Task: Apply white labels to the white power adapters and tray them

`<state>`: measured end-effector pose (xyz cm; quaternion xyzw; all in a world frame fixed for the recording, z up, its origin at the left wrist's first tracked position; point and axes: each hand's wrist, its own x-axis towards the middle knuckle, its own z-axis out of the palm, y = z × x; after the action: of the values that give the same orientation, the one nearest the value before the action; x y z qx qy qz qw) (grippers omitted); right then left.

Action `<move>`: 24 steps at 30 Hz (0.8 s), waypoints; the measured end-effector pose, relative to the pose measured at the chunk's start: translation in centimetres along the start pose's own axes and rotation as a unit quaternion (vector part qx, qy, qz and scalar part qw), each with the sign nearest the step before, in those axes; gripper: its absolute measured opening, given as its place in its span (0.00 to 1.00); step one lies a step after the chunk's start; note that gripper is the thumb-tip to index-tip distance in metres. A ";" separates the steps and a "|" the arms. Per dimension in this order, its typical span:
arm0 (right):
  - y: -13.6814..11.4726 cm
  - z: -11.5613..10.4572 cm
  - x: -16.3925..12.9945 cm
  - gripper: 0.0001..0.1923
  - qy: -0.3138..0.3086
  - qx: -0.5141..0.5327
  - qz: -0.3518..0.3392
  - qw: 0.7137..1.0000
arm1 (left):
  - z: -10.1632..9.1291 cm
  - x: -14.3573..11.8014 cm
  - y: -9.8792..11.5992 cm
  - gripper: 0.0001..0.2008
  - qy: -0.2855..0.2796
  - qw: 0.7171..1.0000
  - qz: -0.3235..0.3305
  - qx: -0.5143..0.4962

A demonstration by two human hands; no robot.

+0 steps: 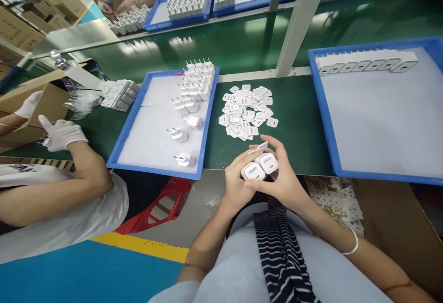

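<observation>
Two white plug chargers, a left one and a right one, sit side by side in my hands with their printed, slotted end faces turned up. My left hand is closed around the left charger. My right hand curls round the right charger, thumb across the front and index finger raised behind. A small white cover plate stands tilted at the fingers just behind the chargers; which hand grips it is hard to tell. Beyond my hands lies a loose pile of white cover plates on the green bench.
Left of the pile, a blue-rimmed tray holds several plug chargers. Another blue-rimmed tray on the right carries a row of chargers. A gloved co-worker works at a carton; a metal post rises behind.
</observation>
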<state>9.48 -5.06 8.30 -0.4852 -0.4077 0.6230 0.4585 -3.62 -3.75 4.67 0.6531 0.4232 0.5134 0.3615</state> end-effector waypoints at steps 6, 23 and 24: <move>0.6 -0.2 0.5 0.59 -0.069 0.069 0.005 0.995 | -2.1 1.0 0.6 0.18 -0.024 0.998 0.034 0.051; 2.9 -2.5 -0.3 0.20 -0.144 0.084 0.107 0.980 | -14.9 9.0 2.2 0.18 -0.332 0.524 -0.250 0.744; 3.0 -2.5 -0.4 0.19 -0.147 0.081 0.107 0.980 | -14.6 9.1 2.1 0.18 -0.337 0.523 -0.249 0.742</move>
<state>11.45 -6.07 5.02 -0.3908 -0.3643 0.7640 0.3619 -16.47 4.37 13.00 0.6778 0.6431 -0.3555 -0.0248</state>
